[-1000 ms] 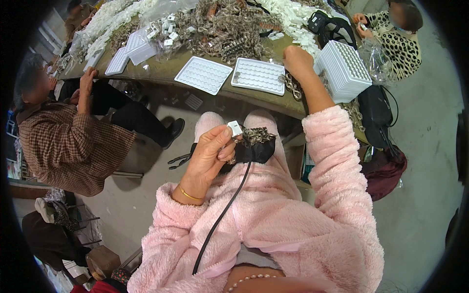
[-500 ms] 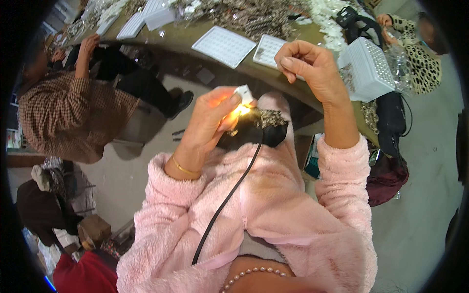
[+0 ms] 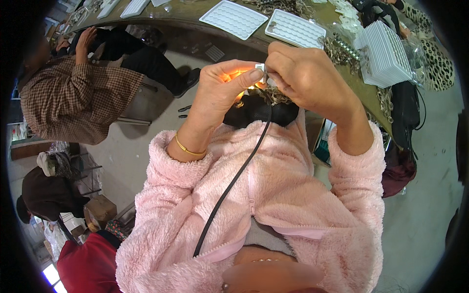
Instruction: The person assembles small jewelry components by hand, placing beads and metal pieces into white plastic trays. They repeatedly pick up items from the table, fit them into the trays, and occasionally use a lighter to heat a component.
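While the hands were apart half a second ago, both now meet at chest height: the right hand (image 3: 305, 80) has come down from the tabletop (image 3: 195, 14) and closed in on the left hand (image 3: 224, 90).

Small white tag (image 3: 259, 68) sits between the two grips, pinched by the left thumb and forefinger, and the right fingertips touch it from the other side. Left grip narrow, holding the tag. Right grip narrow too; can't tell if it clamps the tag or only touches.

Orange glow shows through the left fingers, just behind the grip. Directly below the grip: black tool (image 3: 259, 112) on the lap with tangled metal bits on top, and its black cable (image 3: 234, 180) running down over the pink fleece. The right hand hides the far side of the tag.

Beyond the grip: white trays (image 3: 234, 18) flat on the tabletop, a stack of white trays (image 3: 386, 58) to the right. A seated person in a checked jacket (image 3: 73, 105) is well off to the left.

Both wrists are raised and the forearms converge upward.
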`<action>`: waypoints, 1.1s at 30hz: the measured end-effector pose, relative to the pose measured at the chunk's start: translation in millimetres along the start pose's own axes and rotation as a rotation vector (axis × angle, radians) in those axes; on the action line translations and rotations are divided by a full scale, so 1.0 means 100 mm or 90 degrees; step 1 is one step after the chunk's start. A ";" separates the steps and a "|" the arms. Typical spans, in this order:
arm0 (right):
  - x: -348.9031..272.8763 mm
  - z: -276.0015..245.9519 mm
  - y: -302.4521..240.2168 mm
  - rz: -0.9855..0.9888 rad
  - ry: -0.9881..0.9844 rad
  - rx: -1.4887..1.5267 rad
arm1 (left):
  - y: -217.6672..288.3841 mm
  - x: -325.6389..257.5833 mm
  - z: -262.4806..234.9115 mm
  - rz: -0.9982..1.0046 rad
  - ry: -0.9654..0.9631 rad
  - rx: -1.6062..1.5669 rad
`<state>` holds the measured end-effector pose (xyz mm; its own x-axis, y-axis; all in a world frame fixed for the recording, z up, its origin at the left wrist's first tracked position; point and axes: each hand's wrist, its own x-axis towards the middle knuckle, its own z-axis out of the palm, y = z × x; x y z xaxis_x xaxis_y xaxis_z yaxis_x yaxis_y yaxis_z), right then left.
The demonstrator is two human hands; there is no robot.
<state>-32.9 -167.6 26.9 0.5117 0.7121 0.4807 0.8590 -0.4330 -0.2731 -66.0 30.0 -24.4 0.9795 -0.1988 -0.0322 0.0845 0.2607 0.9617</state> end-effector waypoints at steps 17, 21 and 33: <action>-0.07 0.21 -0.01 0.100 0.134 0.182 | -0.01 0.01 -0.01 -0.021 -0.016 -0.067; -0.07 0.31 0.00 -0.001 0.128 -0.002 | -0.03 0.01 0.00 -0.026 0.031 0.024; -0.35 0.46 0.35 0.082 0.261 -0.046 | -0.01 0.07 -0.27 0.077 -0.171 -0.316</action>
<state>-20.1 -182.5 -38.0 0.5551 0.3778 0.7411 0.7775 -0.5522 -0.3009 -54.7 53.9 -32.8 0.9124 -0.3559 0.2021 0.1139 0.6952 0.7098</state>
